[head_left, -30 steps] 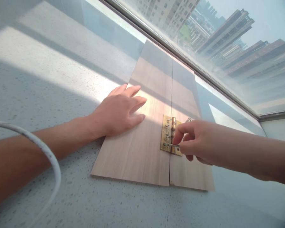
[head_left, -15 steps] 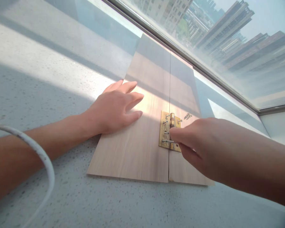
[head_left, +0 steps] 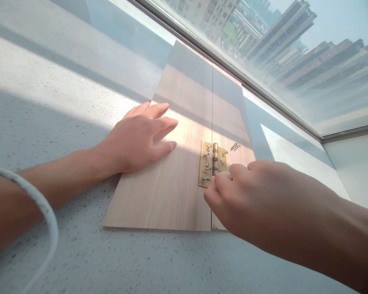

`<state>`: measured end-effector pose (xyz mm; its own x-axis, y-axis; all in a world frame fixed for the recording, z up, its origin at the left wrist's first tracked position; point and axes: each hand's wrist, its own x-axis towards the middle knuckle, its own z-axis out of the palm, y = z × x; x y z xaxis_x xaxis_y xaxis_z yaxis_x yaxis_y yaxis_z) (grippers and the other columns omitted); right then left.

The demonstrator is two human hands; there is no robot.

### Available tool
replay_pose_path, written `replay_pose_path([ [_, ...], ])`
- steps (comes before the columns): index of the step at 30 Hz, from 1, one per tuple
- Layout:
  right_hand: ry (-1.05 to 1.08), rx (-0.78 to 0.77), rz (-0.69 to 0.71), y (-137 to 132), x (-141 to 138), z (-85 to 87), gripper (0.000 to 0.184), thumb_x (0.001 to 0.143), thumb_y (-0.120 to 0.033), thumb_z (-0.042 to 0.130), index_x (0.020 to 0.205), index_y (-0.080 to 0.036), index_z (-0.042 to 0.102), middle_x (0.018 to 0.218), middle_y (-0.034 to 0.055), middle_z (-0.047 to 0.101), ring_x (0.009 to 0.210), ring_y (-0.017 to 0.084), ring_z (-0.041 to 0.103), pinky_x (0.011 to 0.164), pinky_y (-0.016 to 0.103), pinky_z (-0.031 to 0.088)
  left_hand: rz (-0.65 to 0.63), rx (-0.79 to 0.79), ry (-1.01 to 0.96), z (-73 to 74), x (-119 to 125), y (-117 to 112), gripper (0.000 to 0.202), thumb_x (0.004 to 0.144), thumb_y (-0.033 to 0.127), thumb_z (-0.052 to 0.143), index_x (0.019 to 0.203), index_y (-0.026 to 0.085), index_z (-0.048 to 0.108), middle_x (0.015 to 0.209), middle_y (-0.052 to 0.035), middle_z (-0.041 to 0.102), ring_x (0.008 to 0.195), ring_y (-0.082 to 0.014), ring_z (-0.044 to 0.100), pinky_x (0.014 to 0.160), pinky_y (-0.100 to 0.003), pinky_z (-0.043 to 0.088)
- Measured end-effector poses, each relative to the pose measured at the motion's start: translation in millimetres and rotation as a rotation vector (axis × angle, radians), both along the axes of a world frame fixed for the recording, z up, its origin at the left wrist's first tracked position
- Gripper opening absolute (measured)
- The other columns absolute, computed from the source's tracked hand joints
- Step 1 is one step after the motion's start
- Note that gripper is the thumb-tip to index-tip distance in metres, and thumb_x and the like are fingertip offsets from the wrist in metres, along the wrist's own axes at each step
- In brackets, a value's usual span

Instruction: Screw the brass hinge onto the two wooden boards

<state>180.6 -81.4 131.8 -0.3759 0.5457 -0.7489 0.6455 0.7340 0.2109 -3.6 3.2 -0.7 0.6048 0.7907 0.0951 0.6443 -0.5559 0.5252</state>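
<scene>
My left hand lies on the left pale wooden board, palm down with its fingers spread. A brass hinge straddles the seam between this board and the right wooden board. Several small screws stand in the hinge leaves, some of them tilted. My right hand is closed over the lower end of the hinge, its fingertips beside the lowest screw on the left leaf. Whatever the right fingers hold is hidden behind them. Several loose screws rest on the right board, just beyond the hinge.
The boards lie on a speckled stone surface. Along their far end runs a window frame, with buildings outside the glass. A white cable curves in front of my left forearm. A white wall stands at the right.
My right hand has turned, and its fingers now cover the hinge's lower end. The thin metal piece seen at its fingertips earlier is hidden. My left hand keeps its place on the board.
</scene>
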Motion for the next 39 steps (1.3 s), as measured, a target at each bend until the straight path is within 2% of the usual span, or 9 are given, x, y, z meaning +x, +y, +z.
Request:
replay_pose_path([
  [6, 0.029, 0.092, -0.835, 7, 2, 1.1, 0.019, 0.085, -0.01, 0.054, 0.074, -0.023, 0.064, 0.062, -0.0005, 0.06, 0.047, 0.012, 0.049, 0.041, 0.023, 0.031, 0.004, 0.0, 0.004, -0.7, 0, -1, 0.05, 0.094, 0.052, 0.047, 0.13, 0.022, 0.066, 0.167, -0.016, 0.036, 0.153, -0.0461, 0.033, 0.124, -0.063, 0.03],
  [9, 0.017, -0.049, -0.279, -1, 4, 3.9, 0.016, 0.076, -0.005, 0.066, 0.077, -0.022, 0.064, 0.061, -0.0005, 0.059, 0.049, 0.015, 0.049, 0.044, 0.027, 0.027, 0.023, 0.001, 0.007, -2.0, 0, -2, 0.053, 0.095, 0.052, 0.047, 0.136, 0.024, 0.063, 0.168, -0.0153, 0.035, 0.154, -0.0473, 0.03, 0.123, -0.065, 0.03],
  [12, 0.016, -0.099, -0.088, -6, 4, 2.5, 0.021, 0.07, -0.002, 0.069, 0.068, -0.022, 0.063, 0.058, 0.0001, 0.056, 0.047, 0.016, 0.043, 0.044, 0.03, 0.02, 0.027, 0.006, -0.004, -3.0, 0, -3, 0.052, 0.095, 0.051, 0.047, 0.137, 0.025, 0.063, 0.168, -0.0151, 0.036, 0.154, -0.0459, 0.031, 0.123, -0.065, 0.032],
  [17, 0.089, -0.03, -0.936, 12, 6, -0.1, 0.021, 0.084, -0.011, 0.053, 0.065, -0.02, 0.055, 0.055, -0.0015, 0.049, 0.045, 0.011, 0.038, 0.042, 0.025, 0.025, 0.013, -0.013, 0.004, -0.8, 1, -2, 0.052, 0.094, 0.052, 0.048, 0.137, 0.026, 0.062, 0.168, -0.0134, 0.035, 0.154, -0.0469, 0.031, 0.122, -0.066, 0.032],
  [19, 0.107, -0.065, -1.092, 16, 9, 0.8, 0.022, 0.087, -0.015, 0.049, 0.066, -0.02, 0.054, 0.058, -0.0015, 0.049, 0.046, 0.011, 0.04, 0.042, 0.023, 0.027, 0.012, -0.02, 0.011, -0.5, 0, -2, 0.053, 0.095, 0.052, 0.047, 0.138, 0.025, 0.062, 0.167, -0.0149, 0.036, 0.152, -0.0464, 0.033, 0.122, -0.066, 0.032],
  [26, 0.229, 0.099, 0.178, -5, 19, -2.0, 0.019, 0.07, -0.004, 0.063, 0.07, -0.022, 0.058, 0.056, -0.0013, 0.053, 0.044, 0.015, 0.035, 0.046, 0.033, 0.009, 0.025, 0.012, -0.015, -3.1, 0, -4, 0.048, 0.096, 0.05, 0.047, 0.134, 0.025, 0.064, 0.167, -0.0134, 0.037, 0.154, -0.0466, 0.032, 0.123, -0.065, 0.032],
  [28, 0.184, 0.094, 0.096, -3, 15, -3.3, 0.021, 0.067, -0.003, 0.063, 0.069, -0.022, 0.056, 0.054, -0.0022, 0.051, 0.043, 0.014, 0.029, 0.044, 0.033, 0.009, 0.023, 0.015, -0.009, -2.4, 0, -4, 0.047, 0.096, 0.05, 0.047, 0.132, 0.025, 0.064, 0.167, -0.0137, 0.037, 0.154, -0.0454, 0.032, 0.123, -0.065, 0.031],
  [33, 0.083, 0.103, -0.827, 11, 0, -1.0, 0.022, 0.085, -0.013, 0.055, 0.065, -0.021, 0.053, 0.058, -0.0015, 0.054, 0.047, 0.011, 0.041, 0.04, 0.024, 0.028, 0.007, -0.012, 0.014, 0.2, 1, -2, 0.049, 0.096, 0.049, 0.048, 0.135, 0.023, 0.063, 0.167, -0.0165, 0.035, 0.153, -0.047, 0.031, 0.123, -0.066, 0.031],
  [39, 0.104, -0.03, -0.113, -9, -1, -1.4, 0.022, 0.068, -0.002, 0.071, 0.064, -0.021, 0.06, 0.06, 0.0024, 0.06, 0.048, 0.016, 0.044, 0.044, 0.033, 0.015, 0.025, 0.022, -0.014, -2.2, 1, -4, 0.046, 0.096, 0.047, 0.05, 0.132, 0.023, 0.065, 0.165, -0.0162, 0.038, 0.152, -0.0467, 0.034, 0.122, -0.065, 0.032],
])
